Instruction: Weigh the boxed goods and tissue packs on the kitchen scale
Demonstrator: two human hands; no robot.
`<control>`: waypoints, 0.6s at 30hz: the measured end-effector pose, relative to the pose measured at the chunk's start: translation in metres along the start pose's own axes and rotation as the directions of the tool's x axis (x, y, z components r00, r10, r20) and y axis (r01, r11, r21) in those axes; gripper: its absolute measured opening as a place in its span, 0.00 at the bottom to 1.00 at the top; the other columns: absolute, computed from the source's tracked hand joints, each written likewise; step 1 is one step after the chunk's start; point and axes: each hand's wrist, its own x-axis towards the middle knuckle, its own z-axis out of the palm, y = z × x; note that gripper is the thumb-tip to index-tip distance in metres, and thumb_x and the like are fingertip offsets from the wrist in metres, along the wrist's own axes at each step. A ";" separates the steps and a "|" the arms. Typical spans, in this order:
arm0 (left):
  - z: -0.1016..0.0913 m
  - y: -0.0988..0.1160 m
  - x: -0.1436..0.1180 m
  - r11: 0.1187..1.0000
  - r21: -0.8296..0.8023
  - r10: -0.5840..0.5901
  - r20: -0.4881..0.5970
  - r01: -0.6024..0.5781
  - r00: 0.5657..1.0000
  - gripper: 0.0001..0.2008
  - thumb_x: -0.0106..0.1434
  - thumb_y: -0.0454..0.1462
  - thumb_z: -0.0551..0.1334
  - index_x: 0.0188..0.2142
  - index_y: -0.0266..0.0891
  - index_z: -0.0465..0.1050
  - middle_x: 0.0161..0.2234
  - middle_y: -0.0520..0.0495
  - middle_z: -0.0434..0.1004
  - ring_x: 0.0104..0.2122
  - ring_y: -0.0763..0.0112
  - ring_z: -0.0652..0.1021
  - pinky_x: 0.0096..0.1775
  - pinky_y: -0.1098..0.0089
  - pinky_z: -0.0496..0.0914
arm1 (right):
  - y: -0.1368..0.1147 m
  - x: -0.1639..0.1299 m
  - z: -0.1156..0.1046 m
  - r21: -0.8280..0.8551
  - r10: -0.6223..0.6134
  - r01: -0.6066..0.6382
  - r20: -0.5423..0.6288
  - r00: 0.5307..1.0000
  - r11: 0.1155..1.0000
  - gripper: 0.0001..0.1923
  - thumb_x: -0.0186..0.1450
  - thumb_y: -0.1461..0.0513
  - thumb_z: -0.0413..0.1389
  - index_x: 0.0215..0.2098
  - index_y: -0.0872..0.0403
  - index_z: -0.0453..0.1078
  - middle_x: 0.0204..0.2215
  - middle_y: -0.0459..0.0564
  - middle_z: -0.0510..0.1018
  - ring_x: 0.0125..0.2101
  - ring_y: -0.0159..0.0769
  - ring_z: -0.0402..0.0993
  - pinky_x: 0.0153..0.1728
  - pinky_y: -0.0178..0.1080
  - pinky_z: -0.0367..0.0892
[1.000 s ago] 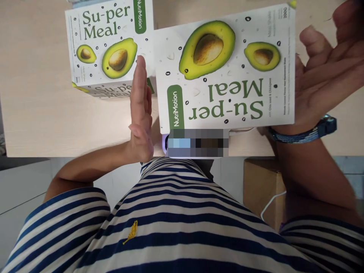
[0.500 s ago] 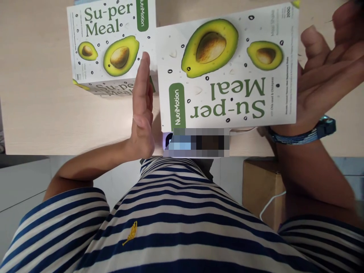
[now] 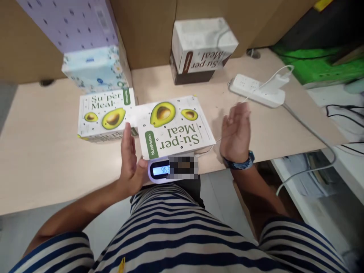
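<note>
1. Two avocado-printed boxes lie flat on the bench [image 3: 42,151]; the left avocado box [image 3: 104,117] rests directly on the wood, its right edge touching or tucked beside the second one.
2. The left hand [image 3: 129,161] stands edge-up with fingers straight and pressed together, its grip holding nothing, just beside the lower left corner of the middle avocado box [image 3: 173,127].
3. That middle avocado box lies on a scale [image 3: 162,170], whose lit display shows at the near bench edge between the two hands.
4. The right hand [image 3: 235,132] is flat and spread, its grip empty, a little apart from the box's right edge; a blue wristband [image 3: 240,163] circles the wrist.
5. Farther back stand a brown-banded box [image 3: 201,49] and, to its right, a white power strip [image 3: 256,90].
</note>
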 end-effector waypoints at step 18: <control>0.004 0.016 0.193 0.965 0.069 0.237 0.169 -0.251 0.957 0.70 0.55 0.50 0.81 0.81 0.58 0.34 0.83 0.51 0.36 0.82 0.41 0.38 0.80 0.36 0.36 | -0.123 0.078 0.080 0.270 -0.284 0.189 0.375 0.882 0.944 0.46 0.65 0.24 0.42 0.61 0.41 0.77 0.61 0.45 0.85 0.75 0.46 0.65 0.74 0.57 0.68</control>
